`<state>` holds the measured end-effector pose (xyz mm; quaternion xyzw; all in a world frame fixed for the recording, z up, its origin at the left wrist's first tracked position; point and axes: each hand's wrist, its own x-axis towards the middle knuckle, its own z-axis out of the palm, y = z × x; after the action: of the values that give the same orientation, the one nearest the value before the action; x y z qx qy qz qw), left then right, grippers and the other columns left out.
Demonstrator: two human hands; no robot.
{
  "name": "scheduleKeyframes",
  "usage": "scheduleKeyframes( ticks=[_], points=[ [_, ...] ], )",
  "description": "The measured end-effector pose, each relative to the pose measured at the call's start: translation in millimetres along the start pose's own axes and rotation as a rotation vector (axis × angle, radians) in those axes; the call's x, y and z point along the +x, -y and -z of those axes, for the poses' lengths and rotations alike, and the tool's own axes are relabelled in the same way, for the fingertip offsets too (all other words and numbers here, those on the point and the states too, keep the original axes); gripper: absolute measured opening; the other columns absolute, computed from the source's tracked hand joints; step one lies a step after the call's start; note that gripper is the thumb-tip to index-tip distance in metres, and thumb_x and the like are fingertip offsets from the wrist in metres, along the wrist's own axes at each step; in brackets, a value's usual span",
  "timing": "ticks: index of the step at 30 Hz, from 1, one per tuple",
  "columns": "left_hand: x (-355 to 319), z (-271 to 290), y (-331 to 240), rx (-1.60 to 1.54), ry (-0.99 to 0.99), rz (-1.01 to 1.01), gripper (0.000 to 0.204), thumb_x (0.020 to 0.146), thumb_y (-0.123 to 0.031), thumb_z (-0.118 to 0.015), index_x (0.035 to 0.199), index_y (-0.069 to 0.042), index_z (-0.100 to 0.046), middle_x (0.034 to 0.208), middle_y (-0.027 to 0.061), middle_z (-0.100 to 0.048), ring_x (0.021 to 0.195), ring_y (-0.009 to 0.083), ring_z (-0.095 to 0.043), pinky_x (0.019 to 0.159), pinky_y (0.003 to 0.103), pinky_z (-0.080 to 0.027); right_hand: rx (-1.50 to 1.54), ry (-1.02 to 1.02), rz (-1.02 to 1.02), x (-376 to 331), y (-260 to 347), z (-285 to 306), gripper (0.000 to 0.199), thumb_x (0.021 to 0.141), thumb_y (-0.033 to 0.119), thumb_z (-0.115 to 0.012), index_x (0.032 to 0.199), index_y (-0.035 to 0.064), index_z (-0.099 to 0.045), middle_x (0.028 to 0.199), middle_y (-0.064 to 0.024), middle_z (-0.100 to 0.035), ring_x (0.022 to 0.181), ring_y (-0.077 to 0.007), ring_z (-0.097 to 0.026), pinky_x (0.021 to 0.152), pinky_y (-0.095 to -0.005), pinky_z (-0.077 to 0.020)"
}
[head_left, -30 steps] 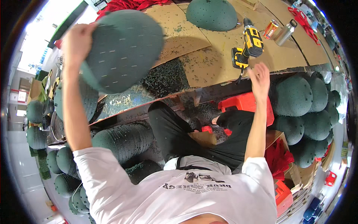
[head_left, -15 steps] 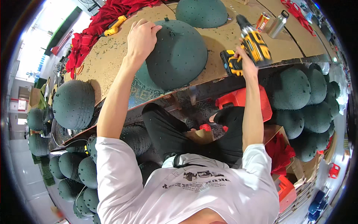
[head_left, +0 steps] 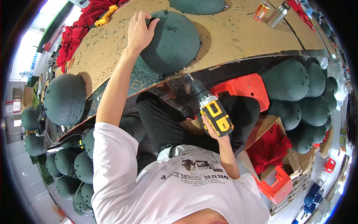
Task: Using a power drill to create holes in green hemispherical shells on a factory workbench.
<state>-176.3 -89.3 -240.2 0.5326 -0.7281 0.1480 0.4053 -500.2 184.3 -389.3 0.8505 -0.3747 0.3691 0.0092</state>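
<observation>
On the table's near edge sits a dark green dome (head_left: 173, 43) dotted with small holes and nubs. My left hand (head_left: 141, 33) grips its far left side, thumb and fingers closed around a small dark piece there; part of the grip is hidden. In my right hand (head_left: 215, 130) is a yellow and black cordless drill (head_left: 216, 115), held by its handle over my lap. The drill's bit points up and away toward the dome's near rim, close to it; whether it touches I cannot tell.
Another green dome (head_left: 197, 5) lies at the far side. Stacked domes (head_left: 65, 99) stand at left, more domes (head_left: 287, 80) at right. A can (head_left: 261, 12), steel bottle (head_left: 278, 15), yellow tool (head_left: 106, 15) and red cloth (head_left: 95, 13) lie on the cardboard-covered table (head_left: 238, 41). Red stool (head_left: 244, 89) below.
My right hand has brought the drill down and left, from above the table to over my lap. My left hand stays on the dome, its thumb now raised more. The view has shifted slightly.
</observation>
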Motion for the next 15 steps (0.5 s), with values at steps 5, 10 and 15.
scheduleKeyframes(
  ticks=[5, 10, 15],
  points=[
    [-7, -8, 9, -0.079, -0.046, 0.013, 0.029, 0.092, -0.037, -0.065, 0.104, -0.011, -0.072, 0.114, 0.0114, -0.069, 0.115, 0.0318, -0.059, 0.097, 0.045, -0.046, 0.379, -0.002, -0.242, 25, 12, -9, 0.035, 0.079, -0.001, -0.073, 0.113, 0.0017, -0.064, 0.097, -0.0073, -0.073, 0.083, -0.0194, -0.072, 0.074, -0.0292, -0.0573],
    [-1, 17, -20, -0.081, 0.185, 0.134, 0.037, 0.099, -0.032, -0.057, 0.117, -0.002, -0.068, 0.125, 0.0190, -0.066, 0.127, 0.0337, -0.055, 0.107, 0.044, -0.041, 0.472, 0.056, -0.390, 23, 11, -17, 0.040, 0.078, 0.004, -0.077, 0.114, 0.0020, -0.062, 0.096, -0.0082, -0.073, 0.085, -0.0203, -0.072, 0.075, -0.0296, -0.0570],
    [-2, 24, -22, -0.080, 0.236, 0.241, 0.035, 0.099, -0.027, -0.057, 0.121, -0.002, -0.067, 0.131, 0.0173, -0.064, 0.135, 0.0323, -0.049, 0.111, 0.043, -0.039, 0.470, 0.100, -0.436, 33, 14, -18, 0.036, 0.077, 0.006, -0.076, 0.110, 0.0014, -0.064, 0.096, -0.0108, -0.072, 0.087, -0.0259, -0.072, 0.076, -0.0327, -0.0574]
  ],
)
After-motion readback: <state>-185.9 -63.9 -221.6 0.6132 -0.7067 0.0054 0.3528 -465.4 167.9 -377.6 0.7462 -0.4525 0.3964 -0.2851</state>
